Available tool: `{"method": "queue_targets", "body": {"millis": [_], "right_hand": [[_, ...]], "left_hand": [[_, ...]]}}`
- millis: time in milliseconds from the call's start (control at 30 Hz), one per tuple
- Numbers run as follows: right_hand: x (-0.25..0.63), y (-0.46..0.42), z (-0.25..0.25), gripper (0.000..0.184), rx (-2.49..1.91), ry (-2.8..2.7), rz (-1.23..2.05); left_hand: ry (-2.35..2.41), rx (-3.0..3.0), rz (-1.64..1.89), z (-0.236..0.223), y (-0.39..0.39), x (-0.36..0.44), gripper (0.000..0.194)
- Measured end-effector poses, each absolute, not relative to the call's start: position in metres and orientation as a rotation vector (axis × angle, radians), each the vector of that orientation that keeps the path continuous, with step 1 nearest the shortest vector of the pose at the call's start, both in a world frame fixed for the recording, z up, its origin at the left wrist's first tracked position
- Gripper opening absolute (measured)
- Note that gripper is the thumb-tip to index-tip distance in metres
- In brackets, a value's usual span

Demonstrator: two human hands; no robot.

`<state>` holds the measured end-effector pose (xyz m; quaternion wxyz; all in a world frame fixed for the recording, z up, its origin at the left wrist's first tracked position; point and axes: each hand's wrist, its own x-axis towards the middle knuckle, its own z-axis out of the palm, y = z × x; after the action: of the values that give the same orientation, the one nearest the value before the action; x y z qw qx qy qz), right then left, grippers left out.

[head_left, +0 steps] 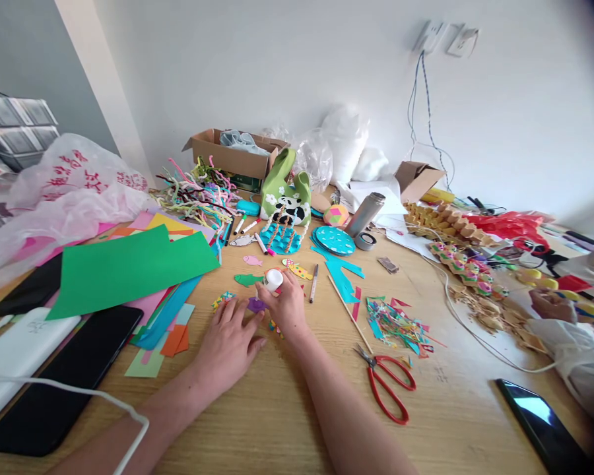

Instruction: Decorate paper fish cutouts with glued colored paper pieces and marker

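My right hand [284, 300] is closed around a small white round-ended container [274, 280], perhaps a glue bottle, held over a purple paper cutout [256, 304]. My left hand [230, 336] lies flat with fingers apart, its fingertips beside the purple piece; whether they press on it I cannot tell. Around the hands are a green paper fish [248, 280], a pink paper fish [252, 260], a yellow spotted fish [299, 270] and a multicoloured cutout [223, 301]. A slim pen [314, 284] lies right of my right hand.
Red-handled scissors [389, 382] and a wooden stick [349, 313] lie right of my arms, near paper scraps [400, 323]. Green paper [133, 270] tops a stack at left. A metal flask [366, 214] stands behind. Another person's hand [554, 303] is at far right.
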<state>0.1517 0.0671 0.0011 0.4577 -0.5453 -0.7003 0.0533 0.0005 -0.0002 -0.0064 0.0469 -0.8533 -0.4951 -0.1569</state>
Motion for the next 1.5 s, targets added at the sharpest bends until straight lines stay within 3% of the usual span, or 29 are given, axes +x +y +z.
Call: {"method": "queue_targets", "body": {"millis": [333,1500], "right_hand": [[0.157,0.068,0.001,0.015,-1.386,-1.713,0.096],[0.146,0.067,0.001,0.022,-1.35,-1.671,0.181]], "left_hand": [[-1.516,-2.615,-0.44,-0.004,-0.001,0.0,0.04],[-1.51,-2.616,-0.449,-0.004,-0.001,0.0,0.039]]}}
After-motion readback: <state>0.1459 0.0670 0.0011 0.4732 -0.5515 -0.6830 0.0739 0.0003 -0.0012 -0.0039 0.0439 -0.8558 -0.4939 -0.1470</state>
